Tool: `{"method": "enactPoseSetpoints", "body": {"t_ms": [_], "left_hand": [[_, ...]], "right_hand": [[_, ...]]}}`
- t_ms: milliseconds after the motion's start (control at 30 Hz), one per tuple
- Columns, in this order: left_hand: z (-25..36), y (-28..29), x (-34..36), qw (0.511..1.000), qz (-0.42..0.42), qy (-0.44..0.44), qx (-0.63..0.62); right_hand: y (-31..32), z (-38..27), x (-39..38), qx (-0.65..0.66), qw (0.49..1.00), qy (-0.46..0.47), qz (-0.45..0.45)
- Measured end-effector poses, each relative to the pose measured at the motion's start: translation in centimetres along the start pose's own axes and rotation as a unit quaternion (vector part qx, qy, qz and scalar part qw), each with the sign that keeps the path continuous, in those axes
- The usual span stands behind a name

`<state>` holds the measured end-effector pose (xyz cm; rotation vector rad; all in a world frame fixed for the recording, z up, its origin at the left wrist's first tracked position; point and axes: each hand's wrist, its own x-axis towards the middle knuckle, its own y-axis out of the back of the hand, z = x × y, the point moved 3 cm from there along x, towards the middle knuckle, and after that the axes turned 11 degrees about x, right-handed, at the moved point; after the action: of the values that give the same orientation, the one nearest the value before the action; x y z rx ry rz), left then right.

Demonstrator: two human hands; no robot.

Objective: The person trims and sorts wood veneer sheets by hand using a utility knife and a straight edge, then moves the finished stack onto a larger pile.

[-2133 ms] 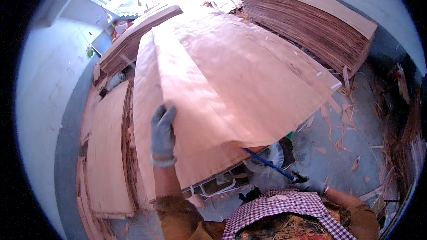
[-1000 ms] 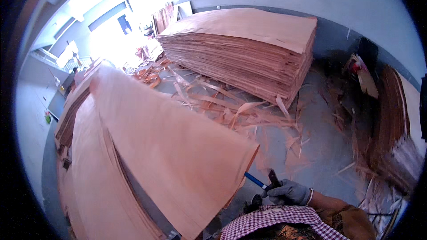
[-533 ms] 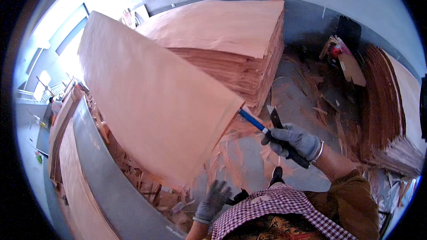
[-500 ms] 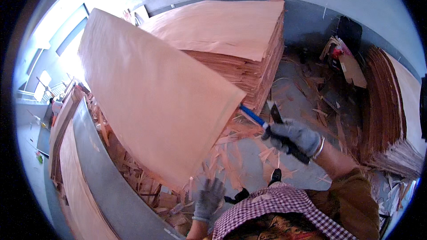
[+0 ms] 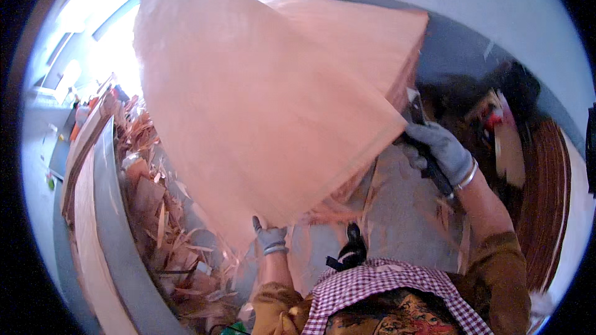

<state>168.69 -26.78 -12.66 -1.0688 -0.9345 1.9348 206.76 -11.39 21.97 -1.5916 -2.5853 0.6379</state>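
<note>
A large, thin, pinkish-tan wood veneer sheet hangs tilted before me, spanning from the bright far left to my hands. My left hand, in a grey glove, is closed on the near edge, thumb on top and fingers hidden underneath. At the sheet's right corner my gloved right hand is wrapped round a black-handled knife, its short blade pointing up and away. Whether the right fingers also pinch the corner is unclear. Behind the sheet stands a tall veneer stack, partly covered by it.
Torn veneer scraps heap up at the left beside a long grey panel. Another veneer stack stands at the right, near a cardboard piece. More strips litter the grey floor around my shoe.
My left hand has gone from spread fingers to gripping the near edge. My right hand has moved up to the corner. The sheet has shifted right and upward; the blue rod is hidden now.
</note>
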Motion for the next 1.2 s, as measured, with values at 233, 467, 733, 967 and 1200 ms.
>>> {"method": "enactPoseSetpoints", "body": {"t_ms": [233,467,733,967,1200], "left_hand": [[-3.4,-10.1,6.3,0.987,-0.033,-0.148,-0.053],[-4.9,-20.6,8.9,0.958,0.069,-0.274,0.058],[-15.0,-33.4,13.5,0.907,0.134,-0.356,0.182],[-23.1,-40.0,14.6,0.922,0.098,-0.366,0.077],[-21.4,-34.2,12.2,0.86,0.202,-0.459,0.091]], "right_hand": [[8.9,-4.2,13.3,-0.018,1.0,-0.011,0.016],[19.9,-8.5,28.3,-0.138,0.99,0.032,-0.006],[35.1,-10.8,41.7,-0.221,0.975,0.003,-0.015],[43.5,-15.4,48.2,-0.136,0.987,-0.077,-0.034],[50.7,-17.2,52.7,-0.207,0.973,0.015,-0.097]]}}
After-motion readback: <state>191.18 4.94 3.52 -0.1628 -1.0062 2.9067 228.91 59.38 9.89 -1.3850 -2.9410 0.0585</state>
